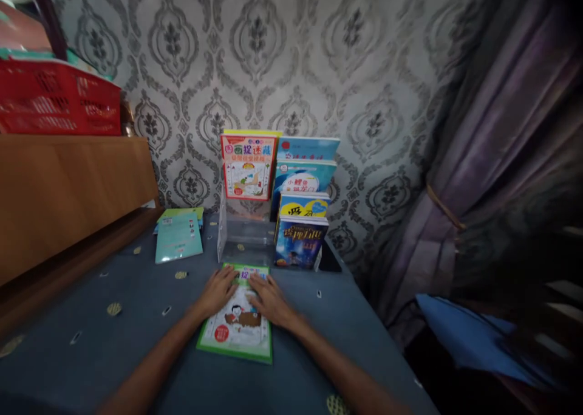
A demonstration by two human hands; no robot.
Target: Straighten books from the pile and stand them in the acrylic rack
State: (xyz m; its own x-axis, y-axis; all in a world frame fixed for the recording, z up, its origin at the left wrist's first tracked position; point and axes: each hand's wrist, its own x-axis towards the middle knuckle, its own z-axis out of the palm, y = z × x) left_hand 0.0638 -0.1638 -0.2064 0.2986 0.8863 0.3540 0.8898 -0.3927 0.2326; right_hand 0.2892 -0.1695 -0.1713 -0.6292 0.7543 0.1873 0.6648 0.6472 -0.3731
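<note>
A green-bordered picture book (pixel 241 328) lies flat on the table with its cover up. My left hand (pixel 219 290) rests on its upper left part, fingers stretched over the cover. Across from it, my right hand (pixel 272 301) lies on the upper right part, its fingers apart. Just beyond the book stands a clear tiered book rack (pixel 221 226). In its left column is a red-bordered picture book (pixel 248 169), with a yellow edge behind it. The right column carries a dark blue book (pixel 299 243), a yellow and blue book (pixel 304 205) and teal books (pixel 306 171) stepping up behind.
To the left, a teal book (pixel 179 239) lies on other thin books on the dark patterned table (pixel 136 336). A wooden cabinet (pixel 73 190) with a red basket (pixel 59 99) borders the left side. A purple curtain (pixel 437 214) hangs at the right, near a blue object (pixel 473 336).
</note>
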